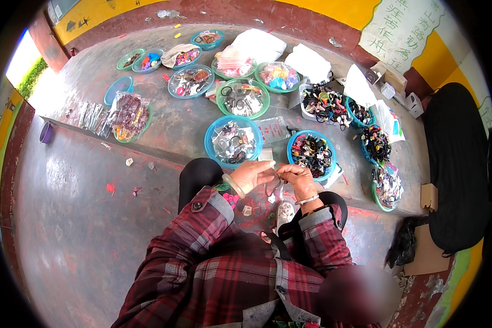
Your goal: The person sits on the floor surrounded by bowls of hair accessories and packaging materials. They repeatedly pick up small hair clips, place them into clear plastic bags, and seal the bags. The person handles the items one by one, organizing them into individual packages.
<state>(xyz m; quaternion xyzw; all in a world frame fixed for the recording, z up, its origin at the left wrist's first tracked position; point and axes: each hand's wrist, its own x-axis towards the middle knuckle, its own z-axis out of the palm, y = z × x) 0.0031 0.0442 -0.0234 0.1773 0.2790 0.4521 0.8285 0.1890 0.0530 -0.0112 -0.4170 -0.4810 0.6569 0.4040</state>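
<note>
In front of my knees, my two hands meet at the fingertips. A thin dark elastic hair tie (271,192) dangles between them. My right hand (299,181), with a pale bracelet at the wrist, pinches at it. My left hand (250,176), a pale bangle on its wrist, has its fingers drawn together toward the right fingertips; whatever lies in them is too small to make out. Nearest to the left hand is a blue basin (208,143) of bagged hair accessories. Beside the right hand stands another blue basin (333,164) full of dark and colourful hair ties.
Green basin (268,104) and clear blue basin (171,90) hold packaged accessories on the raised ledge. Farther right lies a heap of hair ties (323,104). Dark bagged goods (130,112) sit at left. A long black case (456,169) leans at the right wall. Scraps dot the floor.
</note>
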